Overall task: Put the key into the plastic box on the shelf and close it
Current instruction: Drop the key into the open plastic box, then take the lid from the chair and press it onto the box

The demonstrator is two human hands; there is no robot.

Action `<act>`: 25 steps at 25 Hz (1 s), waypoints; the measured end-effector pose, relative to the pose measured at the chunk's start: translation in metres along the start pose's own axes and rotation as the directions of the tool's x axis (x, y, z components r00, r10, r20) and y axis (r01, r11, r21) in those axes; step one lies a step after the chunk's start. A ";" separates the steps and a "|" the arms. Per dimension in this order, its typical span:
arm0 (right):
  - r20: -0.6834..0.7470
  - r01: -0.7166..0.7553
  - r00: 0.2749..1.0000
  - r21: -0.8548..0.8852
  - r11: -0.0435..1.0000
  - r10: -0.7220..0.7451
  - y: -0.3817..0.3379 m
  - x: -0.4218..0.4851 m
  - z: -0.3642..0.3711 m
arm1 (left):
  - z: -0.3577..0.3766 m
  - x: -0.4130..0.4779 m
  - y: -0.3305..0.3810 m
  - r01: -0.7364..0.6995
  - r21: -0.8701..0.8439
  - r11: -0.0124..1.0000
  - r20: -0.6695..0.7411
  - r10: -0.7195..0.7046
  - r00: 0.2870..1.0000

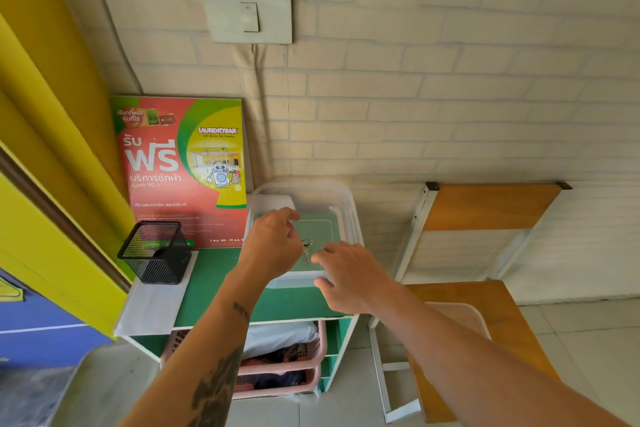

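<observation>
Silver metal, the key (307, 250) hangs blade-down over the inside of the clear plastic box (341, 208), between the two hands. The left hand (273, 246) sits at the key's nine o'clock with its fingers curled in, pinching the key's head at the fingertips. The right hand (349, 276) lies at the key's four o'clock, fingers loosely spread and holding nothing, its fingertips resting at the box's near rim. The box stands open on the green top of the shelf (221, 291), against the pale brick wall (415, 97). A clear lid (460, 317) lies on a wooden chair (491, 208) at the box's four o'clock, well apart from it. At the box's nine o'clock a red and green laundry poster (180, 170) leans on the wall, and a black mesh pen holder (156, 251) stands in front of it. Below the shelf top, at six o'clock, pink baskets (311, 357) hold cloth. A light switch (249, 15) sits on the wall at twelve o'clock.
</observation>
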State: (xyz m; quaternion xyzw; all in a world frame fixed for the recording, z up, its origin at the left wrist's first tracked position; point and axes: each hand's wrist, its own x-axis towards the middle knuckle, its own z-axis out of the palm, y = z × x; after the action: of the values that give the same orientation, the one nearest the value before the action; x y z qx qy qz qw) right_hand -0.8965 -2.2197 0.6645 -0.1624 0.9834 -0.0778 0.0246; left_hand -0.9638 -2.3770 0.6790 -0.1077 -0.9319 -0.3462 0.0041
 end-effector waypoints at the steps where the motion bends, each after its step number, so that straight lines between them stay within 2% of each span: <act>1: -0.035 0.007 0.999 0.033 0.999 -0.006 0.003 -0.006 -0.006 | -0.001 -0.006 0.005 -0.008 0.008 1.000 -0.001 0.008 1.000; 6: -0.178 -0.038 0.982 0.161 0.986 0.067 0.049 -0.059 -0.035 | 0.024 -0.033 0.054 -0.062 0.034 0.998 -0.037 0.063 0.997; 13: -0.069 -0.220 0.970 0.161 0.962 0.234 0.180 -0.151 -0.021 | 0.122 -0.061 0.146 -0.170 0.018 0.985 -0.063 0.171 0.983; 18: 0.038 -0.319 0.948 0.161 0.934 0.317 0.256 -0.209 0.025 | 0.228 -0.090 0.182 -0.114 0.099 0.989 0.152 0.098 0.983; 22: 0.172 -0.405 0.908 0.140 0.903 0.381 0.294 -0.241 0.069 | 0.312 -0.119 0.175 -0.019 0.215 0.976 0.350 -0.059 0.935; 25: 0.223 -0.474 0.871 0.145 0.869 0.438 0.313 -0.251 0.111 | 0.358 -0.134 0.154 0.030 0.320 0.947 0.401 -0.164 0.901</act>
State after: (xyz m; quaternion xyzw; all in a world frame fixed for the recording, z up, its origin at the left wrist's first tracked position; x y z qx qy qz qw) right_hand -0.7495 -1.8614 0.5107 0.0719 0.9748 -0.1503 0.1485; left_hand -0.7773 -2.0587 0.4947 -0.1310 -0.9570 -0.1658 -0.1987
